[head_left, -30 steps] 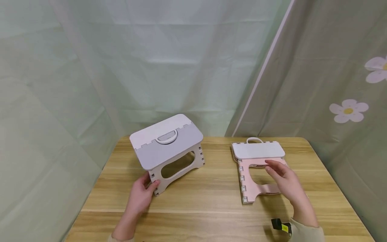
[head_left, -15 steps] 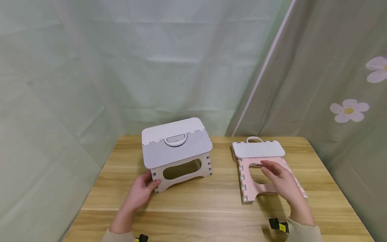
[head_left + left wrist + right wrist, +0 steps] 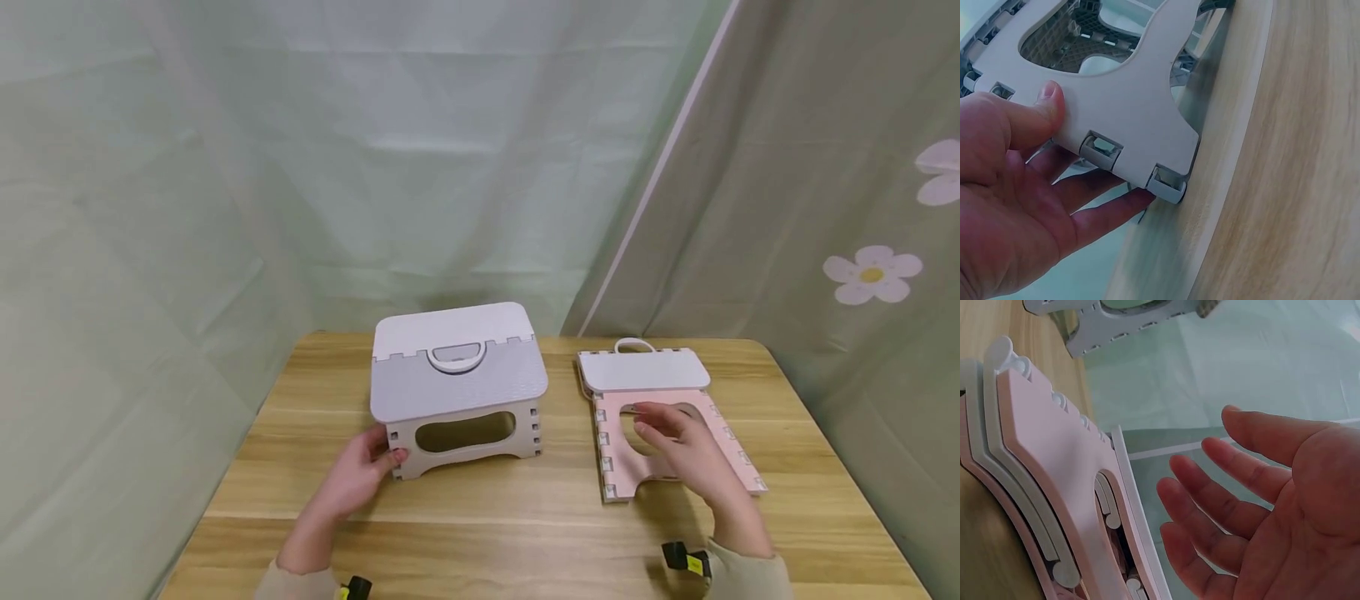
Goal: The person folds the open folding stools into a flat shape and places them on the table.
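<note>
A grey and white folding step stool (image 3: 457,392) stands unfolded on the left half of the table, its carry handle (image 3: 457,358) lying on top. My left hand (image 3: 358,475) grips its near left leg; in the left wrist view the thumb (image 3: 1050,103) presses the outer face of the leg panel (image 3: 1129,100) and the other fingers pass behind its edge. To the right a pink and white folding stool (image 3: 615,458) lies folded flat. My right hand (image 3: 693,450) hovers over it, fingers loosely bent; the right wrist view shows this hand (image 3: 1235,512) apart from the pink stool and holding nothing.
The wooden table (image 3: 480,542) has its back edge close to a pale green curtain (image 3: 450,167). A grey-green curtain (image 3: 750,208) with white flowers hangs at the right. Small black wrist devices (image 3: 686,558) sit at the sleeves.
The grey stool has turned to face more squarely forward and shifted right and nearer, with my left hand on its leg. My right hand has drifted slightly left over the pink stool.
</note>
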Demonstrator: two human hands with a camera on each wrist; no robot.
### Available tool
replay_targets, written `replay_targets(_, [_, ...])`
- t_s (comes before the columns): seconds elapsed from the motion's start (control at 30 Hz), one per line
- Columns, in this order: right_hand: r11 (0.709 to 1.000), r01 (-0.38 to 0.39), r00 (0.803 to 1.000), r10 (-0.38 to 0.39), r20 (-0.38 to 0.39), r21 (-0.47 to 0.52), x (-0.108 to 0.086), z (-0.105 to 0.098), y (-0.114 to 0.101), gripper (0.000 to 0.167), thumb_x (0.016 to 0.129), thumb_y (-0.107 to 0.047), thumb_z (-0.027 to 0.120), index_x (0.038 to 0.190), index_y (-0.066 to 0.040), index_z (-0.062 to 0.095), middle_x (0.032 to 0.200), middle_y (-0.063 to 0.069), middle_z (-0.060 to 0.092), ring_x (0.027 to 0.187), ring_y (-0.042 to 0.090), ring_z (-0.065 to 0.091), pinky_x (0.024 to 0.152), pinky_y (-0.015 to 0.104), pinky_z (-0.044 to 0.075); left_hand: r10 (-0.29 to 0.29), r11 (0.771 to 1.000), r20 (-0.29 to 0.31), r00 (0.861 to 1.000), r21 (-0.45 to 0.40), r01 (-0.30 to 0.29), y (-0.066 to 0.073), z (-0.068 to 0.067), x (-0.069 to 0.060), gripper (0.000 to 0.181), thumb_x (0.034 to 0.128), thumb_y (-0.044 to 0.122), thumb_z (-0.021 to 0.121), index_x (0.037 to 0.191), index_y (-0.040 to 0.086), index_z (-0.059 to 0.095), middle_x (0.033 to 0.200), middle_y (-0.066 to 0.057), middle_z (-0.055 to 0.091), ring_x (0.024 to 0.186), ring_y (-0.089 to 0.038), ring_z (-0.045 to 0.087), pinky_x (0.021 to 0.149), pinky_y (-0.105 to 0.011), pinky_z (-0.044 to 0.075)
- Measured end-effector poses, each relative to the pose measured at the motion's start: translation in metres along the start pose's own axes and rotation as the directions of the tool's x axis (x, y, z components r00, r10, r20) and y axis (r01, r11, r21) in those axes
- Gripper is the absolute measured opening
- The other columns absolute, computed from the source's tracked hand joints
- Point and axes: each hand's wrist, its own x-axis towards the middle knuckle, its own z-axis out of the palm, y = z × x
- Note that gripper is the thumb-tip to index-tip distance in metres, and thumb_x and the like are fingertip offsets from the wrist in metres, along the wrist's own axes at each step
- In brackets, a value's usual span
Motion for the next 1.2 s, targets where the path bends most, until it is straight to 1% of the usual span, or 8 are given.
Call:
replay_targets(0.13, [0.999, -0.013, 0.999, 0.012, 0.029, 0.032, 0.001, 0.005, -0.003, 0.041, 0.107, -0.021, 0.070, 0.143, -0.002, 0.064, 0.127, 0.018, 0.071, 0.113, 0.028, 0.068, 0.086, 0.027, 0.057, 0.000, 1.000, 0.012, 1.000, -0.005, 0.000, 0.000, 0.002, 0.000, 0.035, 0.1030, 0.004, 0.067, 0.135, -0.008, 0.061, 0.131, -0.019, 0.070, 0.115, -0.026, 0.068, 0.097, -0.030, 0.054])
replay_targets(0.3, [1.000, -0.009, 0.999, 0.010, 0.050, -0.019, 0.002, 0.015, -0.006, 0.042, 0.103, -0.022, 0.075, 0.142, -0.006, 0.066, 0.124, 0.010, 0.073, 0.112, 0.029, 0.069, 0.090, 0.031, 0.056, -0.003, 1.000, 0.021, 1.000, -0.013, 0.003, 0.001, 0.003, 0.000, 0.033, 0.1026, 0.004, 0.067, 0.132, -0.008, 0.061, 0.126, -0.017, 0.071, 0.110, -0.023, 0.068, 0.096, -0.030, 0.055])
replay_targets(0.4, [1.000, -0.001, 0.997, 0.003, 0.075, -0.031, 0.005, 0.024, -0.009, 0.043, 0.102, -0.020, 0.076, 0.141, -0.008, 0.066, 0.126, 0.010, 0.073, 0.111, 0.028, 0.071, 0.093, 0.039, 0.056, 0.000, 1.000, 0.023, 1.000, -0.005, 0.000, 0.001, 0.002, 0.000, 0.032, 0.1028, 0.004, 0.067, 0.131, -0.008, 0.062, 0.126, -0.017, 0.071, 0.111, -0.023, 0.068, 0.097, -0.031, 0.054])
replay_targets(0.53, [1.000, -0.002, 0.993, 0.005, 0.122, -0.022, 0.009, 0.038, -0.013, 0.048, 0.101, -0.017, 0.076, 0.146, -0.009, 0.063, 0.132, 0.014, 0.070, 0.116, 0.030, 0.070, 0.097, 0.048, 0.055, 0.009, 1.000, 0.032, 0.999, 0.022, -0.009, 0.000, 0.003, 0.001, 0.033, 0.1033, 0.006, 0.067, 0.133, -0.006, 0.062, 0.128, -0.016, 0.071, 0.113, -0.024, 0.068, 0.099, -0.034, 0.054])
replay_targets(0.73, [1.000, 0.003, 0.984, -0.007, 0.177, 0.019, 0.014, 0.067, -0.025, 0.063, 0.099, -0.013, 0.078, 0.156, -0.008, 0.053, 0.144, 0.023, 0.063, 0.128, 0.040, 0.064, 0.104, 0.059, 0.051, 0.014, 0.999, 0.064, 0.998, 0.038, -0.017, -0.001, 0.003, 0.007, 0.037, 0.1053, 0.007, 0.066, 0.140, -0.004, 0.059, 0.135, -0.017, 0.068, 0.119, -0.025, 0.066, 0.100, -0.035, 0.054])
replay_targets(0.93, [1.000, 0.009, 0.979, -0.015, 0.205, 0.029, 0.014, 0.092, -0.031, 0.075, 0.097, -0.022, 0.082, 0.159, 0.000, 0.046, 0.144, 0.023, 0.063, 0.129, 0.042, 0.063, 0.103, 0.056, 0.053, 0.075, 0.996, 0.122, 0.990, 0.041, -0.080, -0.002, 0.005, 0.019, 0.042, 0.1070, 0.012, 0.065, 0.144, -0.005, 0.056, 0.139, -0.018, 0.066, 0.125, -0.028, 0.063, 0.103, -0.034, 0.052])
replay_targets(1.07, [0.999, 0.044, 0.972, -0.045, 0.232, 0.008, 0.015, 0.104, -0.027, 0.063, 0.100, -0.026, 0.078, 0.153, -0.001, 0.053, 0.134, 0.016, 0.071, 0.120, 0.034, 0.070, 0.102, 0.052, 0.055, 0.104, 0.994, 0.152, 0.983, 0.015, -0.107, -0.004, 0.005, 0.021, 0.047, 0.1060, 0.014, 0.068, 0.146, -0.007, 0.055, 0.140, -0.021, 0.065, 0.128, -0.035, 0.063, 0.102, -0.031, 0.052])
replay_targets(1.2, [0.998, 0.057, 0.967, -0.055, 0.248, -0.003, 0.016, 0.109, -0.027, 0.054, 0.103, -0.028, 0.075, 0.147, -0.004, 0.058, 0.125, 0.011, 0.074, 0.111, 0.027, 0.073, 0.096, 0.046, 0.057, 0.096, 0.995, 0.153, 0.984, -0.015, -0.095, -0.006, 0.005, 0.021, 0.053, 0.1035, 0.016, 0.072, 0.148, -0.006, 0.054, 0.143, -0.023, 0.062, 0.131, -0.041, 0.061, 0.102, -0.033, 0.053])
